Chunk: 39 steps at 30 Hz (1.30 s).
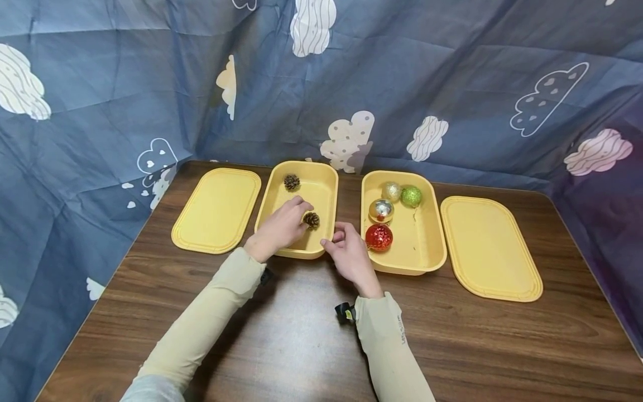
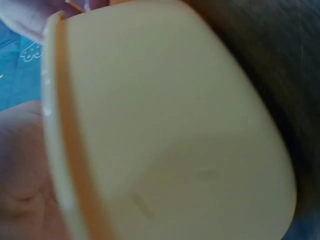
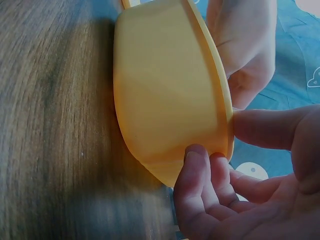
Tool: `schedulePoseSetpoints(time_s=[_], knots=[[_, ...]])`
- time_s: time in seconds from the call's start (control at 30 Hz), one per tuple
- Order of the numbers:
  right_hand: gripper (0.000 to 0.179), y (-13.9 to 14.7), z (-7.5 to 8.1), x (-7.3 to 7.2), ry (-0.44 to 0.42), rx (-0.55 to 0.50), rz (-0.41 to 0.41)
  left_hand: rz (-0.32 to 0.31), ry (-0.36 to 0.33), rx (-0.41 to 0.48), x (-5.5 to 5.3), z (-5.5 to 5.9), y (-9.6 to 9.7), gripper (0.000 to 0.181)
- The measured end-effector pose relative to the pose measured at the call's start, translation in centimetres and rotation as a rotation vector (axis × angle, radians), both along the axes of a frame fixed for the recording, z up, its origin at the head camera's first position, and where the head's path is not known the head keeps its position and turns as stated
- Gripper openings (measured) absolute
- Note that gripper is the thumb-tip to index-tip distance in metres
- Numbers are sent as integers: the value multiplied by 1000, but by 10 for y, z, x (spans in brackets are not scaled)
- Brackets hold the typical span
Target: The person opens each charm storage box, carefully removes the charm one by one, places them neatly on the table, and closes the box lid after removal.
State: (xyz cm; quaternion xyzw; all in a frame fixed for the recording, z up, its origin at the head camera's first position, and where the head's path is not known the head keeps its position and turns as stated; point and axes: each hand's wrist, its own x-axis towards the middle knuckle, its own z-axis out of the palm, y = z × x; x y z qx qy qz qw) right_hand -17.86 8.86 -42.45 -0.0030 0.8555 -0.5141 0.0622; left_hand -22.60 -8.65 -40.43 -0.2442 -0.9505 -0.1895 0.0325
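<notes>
laterally, yellow lids (image 1: 217, 210) flank the right tray (image 1: 424, 240), holding four baubles (image 1: 380, 237), and the left tray (image 1: 321, 192), holding two pine cones (image 1: 291, 182). right hand (image 1: 349, 251) pinches the left tray; left hand (image 1: 283, 225) meets the nearer cone (image 1: 312, 220), grip indeterminable.

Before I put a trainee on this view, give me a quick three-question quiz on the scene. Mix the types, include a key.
1. Count: how many pine cones show in the left yellow box?
2. True or false: the right hand grips the left box's rim.
3. Pick one: in the right yellow box, the ball nearest the person is A) green, B) red, C) pale and glittery.

Key:
1. Two; one is by the left hand's fingers.
2. True; the right wrist view shows its thumb at the rim and other fingers against the outside wall.
3. B.
</notes>
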Motion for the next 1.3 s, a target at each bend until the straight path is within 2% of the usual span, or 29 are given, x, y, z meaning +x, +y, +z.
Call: schedulePoseSetpoints(time_s=[0.17,0.5,0.67,0.9,1.3], knots=[[53,0,1,0,-2,4,-1,-20,-7,-19,-3,-10,6,41],[56,0,-2,-1,1,-16,0,-32,-52,-58,-7,-19,13,41],[56,0,-3,-1,-1,-13,-3,-39,-63,-75,-8,-20,15,45],[55,0,-1,0,-7,-22,-3,-35,-54,-95,-7,-20,16,38],[56,0,-1,0,-2,-27,0,-4,-90,-108,-9,-21,19,27]])
